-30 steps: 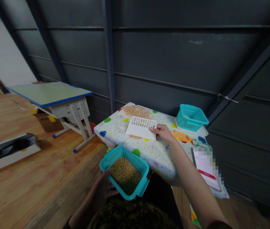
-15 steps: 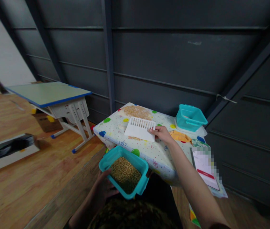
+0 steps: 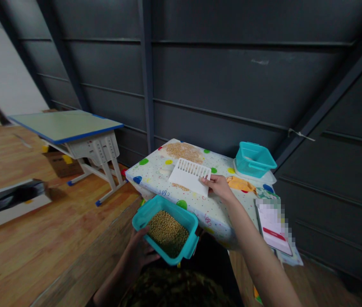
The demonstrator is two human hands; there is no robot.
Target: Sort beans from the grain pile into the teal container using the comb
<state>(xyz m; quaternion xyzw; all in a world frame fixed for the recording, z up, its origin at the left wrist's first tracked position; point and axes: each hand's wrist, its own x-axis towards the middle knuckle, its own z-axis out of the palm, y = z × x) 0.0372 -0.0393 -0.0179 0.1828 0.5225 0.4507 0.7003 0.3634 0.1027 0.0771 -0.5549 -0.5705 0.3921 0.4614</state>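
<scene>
Teal tub (image 3: pixel 182 217) of soybeans (image 3: pixel 168 230) clasped by left hand (image 3: pixel 140 249), thumb over rim — apparently for steadying. Slotted white panel (image 3: pixel 185 178) pinched at right edge by right hand (image 3: pixel 218 186) — face left free.

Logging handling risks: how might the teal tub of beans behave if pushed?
The tub likely feels weighty, with beans across its floor. Those round beans would probably shift if it tilts. It looks unbent, so probably stiff.

No readable text; device screen (image 3: pixel 273 233) too blurred.
</scene>
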